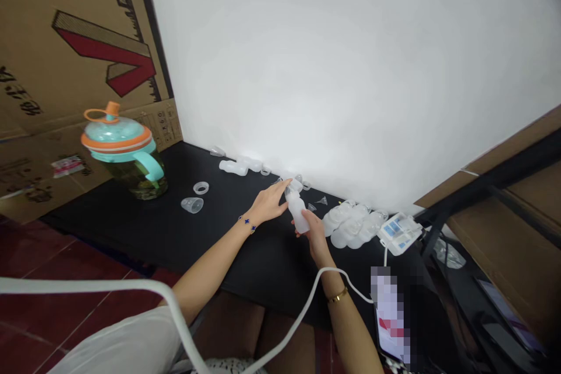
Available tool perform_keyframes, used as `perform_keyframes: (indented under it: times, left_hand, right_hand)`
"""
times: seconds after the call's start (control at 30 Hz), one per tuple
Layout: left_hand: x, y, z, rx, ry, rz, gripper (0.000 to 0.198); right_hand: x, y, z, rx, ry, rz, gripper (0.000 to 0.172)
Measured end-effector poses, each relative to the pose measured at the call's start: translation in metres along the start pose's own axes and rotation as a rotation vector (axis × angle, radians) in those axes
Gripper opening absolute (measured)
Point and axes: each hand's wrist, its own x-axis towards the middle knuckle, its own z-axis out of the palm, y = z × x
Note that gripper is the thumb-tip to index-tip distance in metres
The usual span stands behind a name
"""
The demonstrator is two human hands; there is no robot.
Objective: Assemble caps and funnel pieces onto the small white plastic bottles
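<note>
Two white cords (87, 286) nearest, curving across the bottom of the view below the near edge of the black surface (144, 228). Just past them, right hand (314, 232), gold bangle at the wrist, grip closed round the lower body of a small white bottle (298, 210). Bottle near upright, tipped slightly leftward, close above the middle of the surface. Left hand (268, 201), blue-beaded bracelet at the wrist, stretched in from the left, grip narrow, fingertips pinched on the bottle's top end. Just right of the bottle, a huddle of clear bottles (353, 223) lying together, with a white device (398, 232) bearing blue labels beside them. Close behind the bottle, small clear funnels (322, 200). Well apart to the left, a clear cup (191, 205) and a white ring (201, 187). Farther left, a teal and orange jug (125, 149) holding dark liquid. At the back, more white bottles (234, 168) lying along the foot of the white wall (350, 70). Cardboard box (65, 41) filling the far left corner.
</note>
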Motion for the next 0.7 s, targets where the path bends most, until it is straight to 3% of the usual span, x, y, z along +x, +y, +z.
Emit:
perform_keyframes:
  times: [0.7]
  left_hand:
    - [0.001,0.004,-0.01,0.001,-0.033,-0.002,0.064]
  right_hand:
    - [0.004,0.008,-0.003,-0.015,0.017,-0.019,0.043]
